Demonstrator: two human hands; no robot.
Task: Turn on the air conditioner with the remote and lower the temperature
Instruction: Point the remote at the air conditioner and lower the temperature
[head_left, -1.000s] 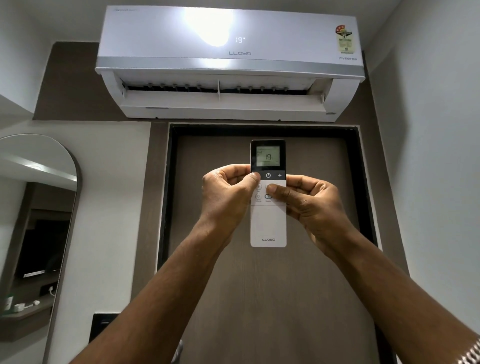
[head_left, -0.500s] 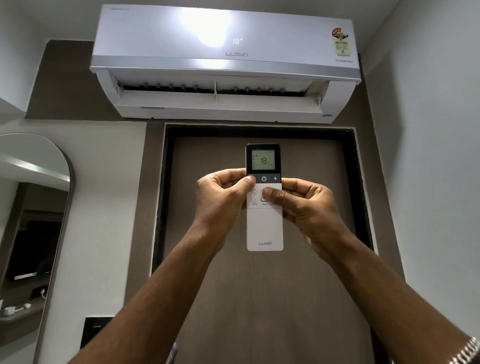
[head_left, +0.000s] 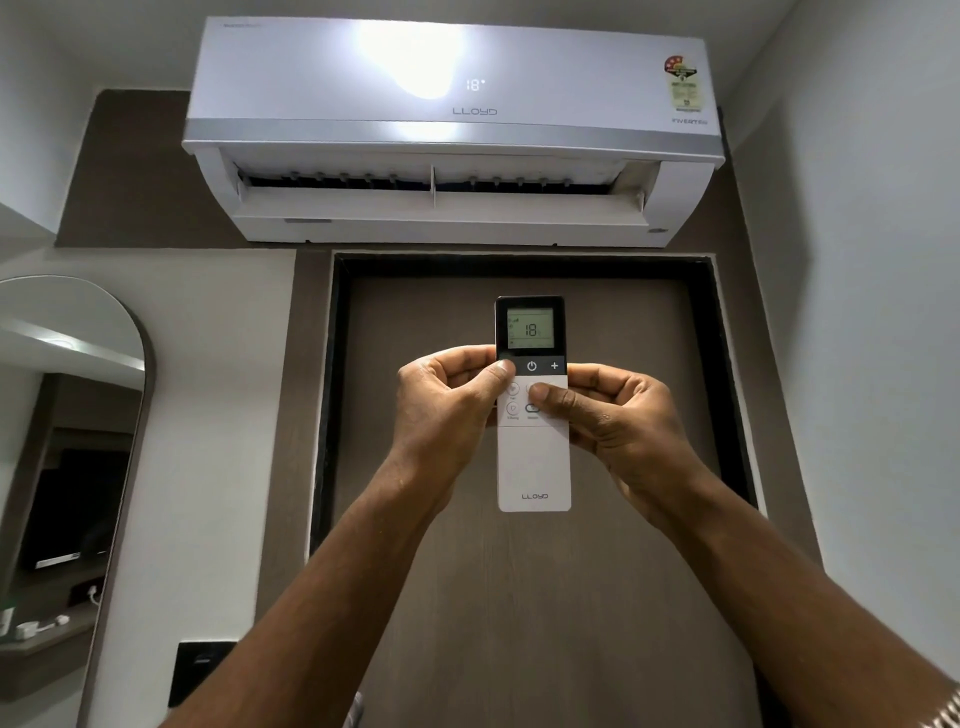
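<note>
Both hands, left hand (head_left: 447, 410) and right hand (head_left: 618, 415), are still gripping the remote (head_left: 533, 457), now reading 18, not 19; air conditioner (head_left: 452, 130) at twelve o'clock.

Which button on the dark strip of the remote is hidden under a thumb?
The leftmost one on the remote. The left hand has its thumb over it, while the power button and plus button beside it show plainly.
</note>
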